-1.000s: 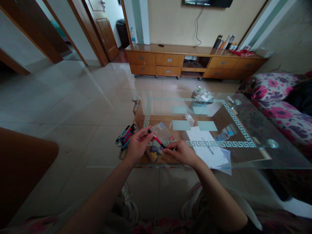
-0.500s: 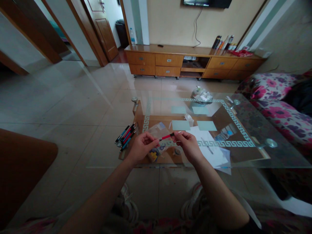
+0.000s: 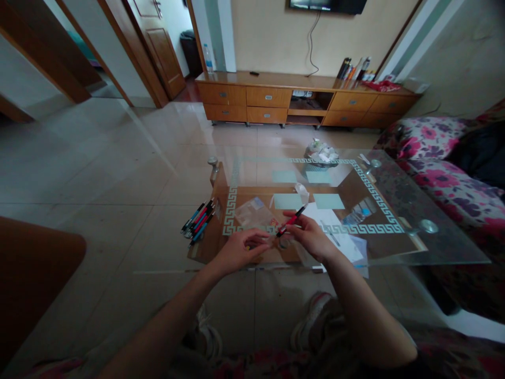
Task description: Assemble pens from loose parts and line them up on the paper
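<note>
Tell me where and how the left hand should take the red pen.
Probably pinch the red pen by its lower end, coming from the left: it slants down toward the left hand, beyond the right hand's hold.

A: so what's the room like?
B: cream wall with a TV mounted high, long low wooden TV cabinet below, pale floor tiles
A: and the sides?
B: panelled wooden door open on the left, floral sofa on the right, glass coffee table with a Greek-key border between, light's pretty dim
</note>
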Tool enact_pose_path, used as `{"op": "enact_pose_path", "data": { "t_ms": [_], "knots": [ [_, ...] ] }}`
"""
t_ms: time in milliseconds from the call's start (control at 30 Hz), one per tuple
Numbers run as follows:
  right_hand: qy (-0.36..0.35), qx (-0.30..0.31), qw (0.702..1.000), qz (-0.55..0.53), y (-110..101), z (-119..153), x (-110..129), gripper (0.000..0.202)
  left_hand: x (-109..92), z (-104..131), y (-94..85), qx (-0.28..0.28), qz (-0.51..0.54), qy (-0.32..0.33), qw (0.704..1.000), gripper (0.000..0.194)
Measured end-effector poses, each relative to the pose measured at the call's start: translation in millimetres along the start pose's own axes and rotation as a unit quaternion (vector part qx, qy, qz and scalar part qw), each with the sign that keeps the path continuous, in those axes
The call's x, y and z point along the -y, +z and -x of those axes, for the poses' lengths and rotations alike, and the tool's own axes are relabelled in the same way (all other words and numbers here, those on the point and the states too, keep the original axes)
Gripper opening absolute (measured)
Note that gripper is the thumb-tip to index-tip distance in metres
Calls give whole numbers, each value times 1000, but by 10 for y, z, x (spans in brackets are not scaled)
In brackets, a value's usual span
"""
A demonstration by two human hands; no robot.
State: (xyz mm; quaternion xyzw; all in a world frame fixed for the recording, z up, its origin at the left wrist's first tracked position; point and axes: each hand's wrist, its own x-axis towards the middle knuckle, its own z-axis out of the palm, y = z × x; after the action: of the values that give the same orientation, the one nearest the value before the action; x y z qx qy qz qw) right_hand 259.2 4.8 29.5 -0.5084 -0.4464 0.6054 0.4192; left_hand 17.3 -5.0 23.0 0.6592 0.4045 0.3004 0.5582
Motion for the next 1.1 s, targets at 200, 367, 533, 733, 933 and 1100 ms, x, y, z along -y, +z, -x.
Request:
{"op": "enact_pose_path", "data": {
  "t_ms": [200,367,533,733,933,1100],
  "knots": [
    [26,-287,854,433,-897,-54,55,36,-28,19,-163,-53,-61,10,997,27],
    [112,-283,754,582,-1247,19,50,34,25,8,-253,-84,-56,14,995,26],
    [139,-307,730,595,-1298,1,-33,34,28,5,-271,-89,-64,11,994,24],
    [142,-304,727,599,-1337,-76,-108,26,31,5,-277,-90,-68,14,994,25],
    [200,-311,729,575,-1284,-88,-99,31,54,-3,-288,-90,-76,13,993,25],
    [215,-330,722,568,-1239,-75,-67,35,57,5,-293,-92,-94,12,991,24]
  ]
}}
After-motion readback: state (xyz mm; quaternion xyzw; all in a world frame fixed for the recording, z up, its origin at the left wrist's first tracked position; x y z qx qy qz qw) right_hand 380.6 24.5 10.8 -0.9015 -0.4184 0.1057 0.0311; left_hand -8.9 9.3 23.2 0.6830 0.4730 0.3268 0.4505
